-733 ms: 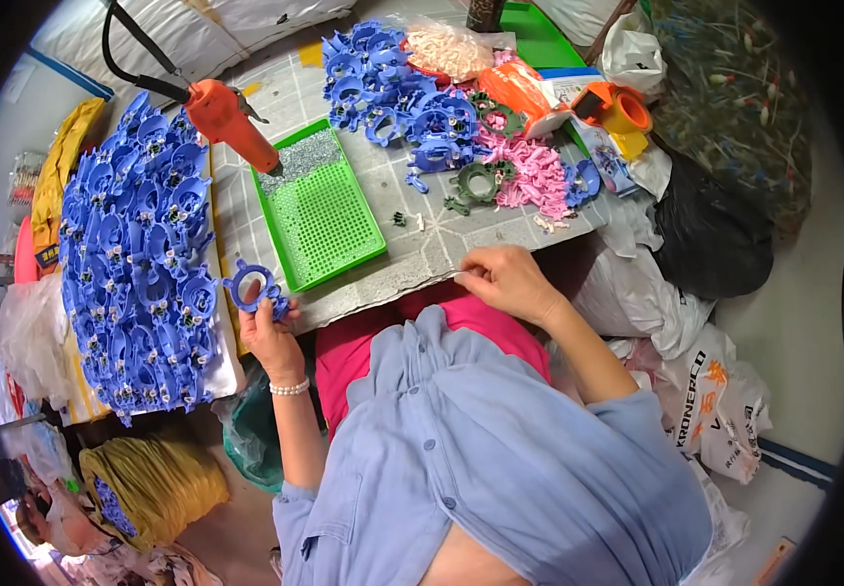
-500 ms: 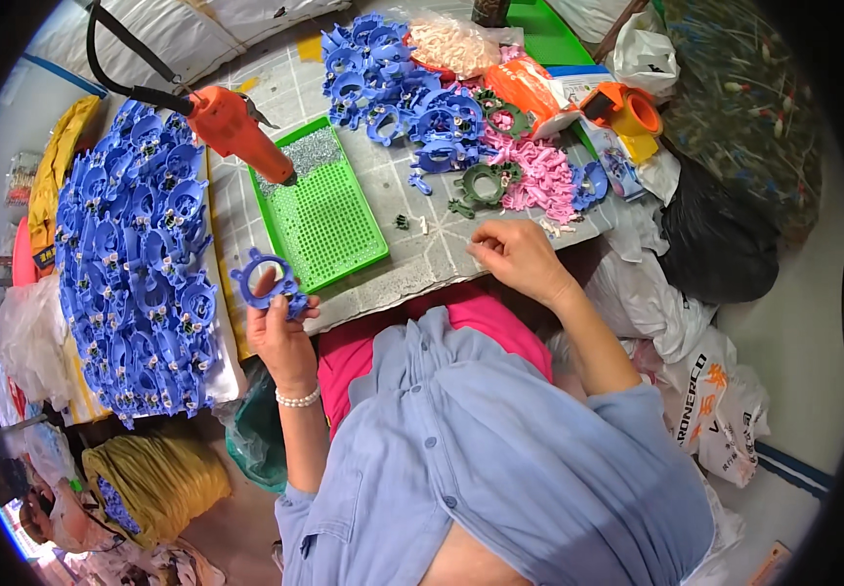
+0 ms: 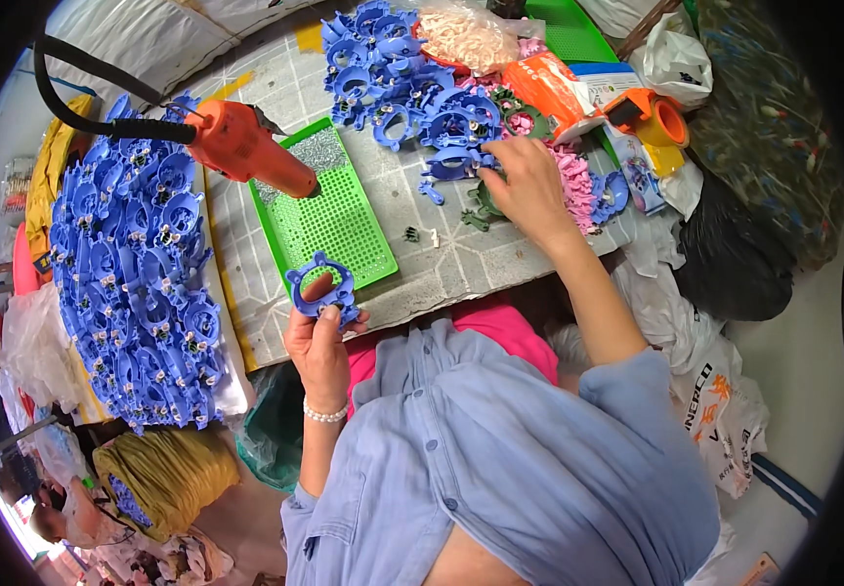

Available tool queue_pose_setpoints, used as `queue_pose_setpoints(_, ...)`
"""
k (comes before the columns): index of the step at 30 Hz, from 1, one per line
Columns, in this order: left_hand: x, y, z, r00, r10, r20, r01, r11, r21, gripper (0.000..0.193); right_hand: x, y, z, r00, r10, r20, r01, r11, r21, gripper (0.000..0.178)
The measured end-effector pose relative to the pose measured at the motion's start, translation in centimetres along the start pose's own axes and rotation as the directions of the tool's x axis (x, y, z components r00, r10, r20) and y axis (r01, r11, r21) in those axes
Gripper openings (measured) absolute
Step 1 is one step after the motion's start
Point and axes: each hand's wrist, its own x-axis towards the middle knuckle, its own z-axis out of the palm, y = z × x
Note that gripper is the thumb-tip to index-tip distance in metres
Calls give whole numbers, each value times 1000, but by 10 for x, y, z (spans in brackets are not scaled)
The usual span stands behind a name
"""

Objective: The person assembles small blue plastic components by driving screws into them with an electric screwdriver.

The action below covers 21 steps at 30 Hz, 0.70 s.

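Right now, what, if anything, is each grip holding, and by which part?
Left grip: blue ring-shaped part, by its near edge. Right grip, at the blue pile: cannot tell.

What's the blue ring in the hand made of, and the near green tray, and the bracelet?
Blue ring in the left hand: probably hard plastic, smooth, with moulded-looking tabs.
Near green tray: likely plastic too, slightly shiny, with a neat grid of holes.
Bracelet: pale, smooth-looking beads, maybe plastic, glass or pearl; too small to tell.
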Motion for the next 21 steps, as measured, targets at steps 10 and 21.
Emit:
queue_pose_setpoints(10,-1,-9,-1,999,-40,-5,40,999,22,34,5,0,18,997,3,76,1,999,-52,25)
queue_pose_setpoints(21,-1,-5,8,986,-164,27,164,986,-14,35,16,-3,22,981,163,102,-183,954,237,20)
